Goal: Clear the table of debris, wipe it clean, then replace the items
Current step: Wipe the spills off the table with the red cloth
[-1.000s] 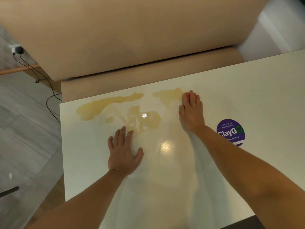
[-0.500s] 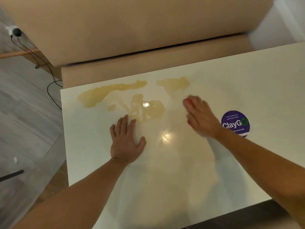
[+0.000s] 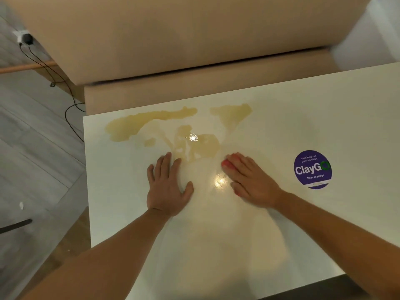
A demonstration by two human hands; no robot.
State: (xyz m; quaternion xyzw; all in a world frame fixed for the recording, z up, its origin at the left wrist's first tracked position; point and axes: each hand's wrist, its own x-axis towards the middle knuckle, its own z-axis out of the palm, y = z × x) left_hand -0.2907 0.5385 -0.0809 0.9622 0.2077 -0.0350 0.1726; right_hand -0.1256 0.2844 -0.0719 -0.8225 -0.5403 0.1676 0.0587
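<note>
White surface (image 3: pixel 281 118) carries a yellowish spill (image 3: pixel 151 122); my left hand (image 3: pixel 166 189) lies flat, fingers loosely spread, right hand (image 3: pixel 251 180) flat, fingers together.

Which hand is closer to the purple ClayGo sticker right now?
Right. The right hand lies flat just left of the sticker; the left hand lies flat farther left, beyond it.
</note>
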